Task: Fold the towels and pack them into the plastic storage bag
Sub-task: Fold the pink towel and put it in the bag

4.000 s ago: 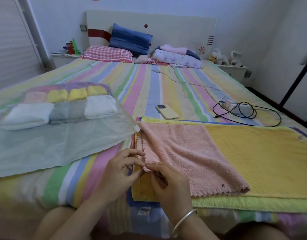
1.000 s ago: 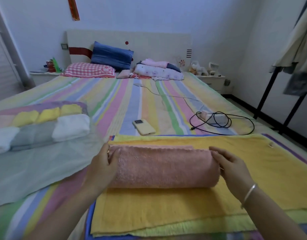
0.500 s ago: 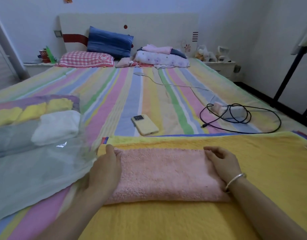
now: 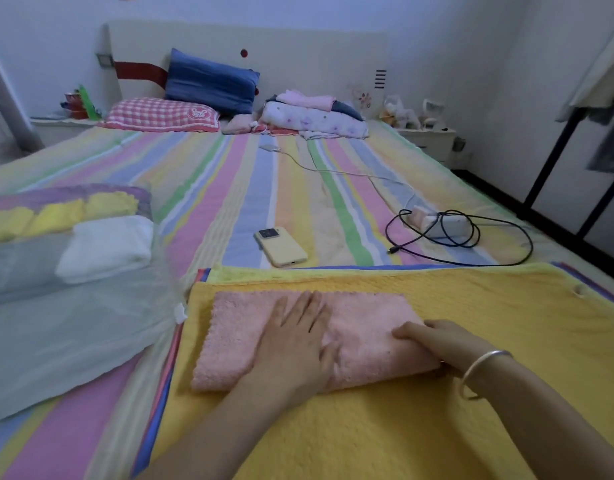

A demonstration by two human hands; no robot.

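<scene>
Folded pink fleece towel [image 4: 364, 327] readied for a cross-fold
At the near edge of the striped bed [image 4: 298, 188], the left hand [image 4: 295, 344] has been moved to its middle and spread flat; its right end is gripped by the right hand [image 4: 437, 344].

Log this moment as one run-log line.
left hand flat on pink towel | right hand grips its right end | storage bag part-filled

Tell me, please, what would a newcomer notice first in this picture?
First, the folded pink towel in front, on a wide yellow towel: the left hand presses flat on it, the right hand grips its right end. At left lies the clear plastic storage bag with folded towels inside. Behind, a yellow phone lies on the striped bed.
</scene>
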